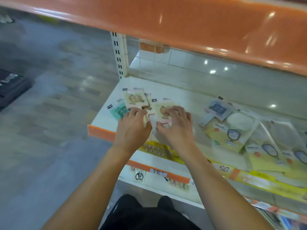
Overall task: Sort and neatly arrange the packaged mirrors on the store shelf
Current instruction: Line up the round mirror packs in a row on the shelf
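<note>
On the white shelf (174, 92), near its left end, lie small packaged hand mirrors. My left hand (132, 125) grips the handle end of a pink-framed mirror pack (135, 98) with a tan picture, lifted over another pink pack (150, 105). A green mirror pack (119, 111) lies flat to the left, partly under my left hand. My right hand (176, 127) pinches the lower edge of a cream mirror pack (163, 110). Further right lie a blue-grey mirror pack (217, 108) and several larger yellow-carded mirror packs (232, 130).
An orange upper shelf (182, 22) overhangs the work area. The shelf's front edge has an orange strip (99, 132) and yellow price labels (259, 180). Below hangs a scissors pack (139, 175). Grey floor spreads to the left, with a dark crate (11, 87).
</note>
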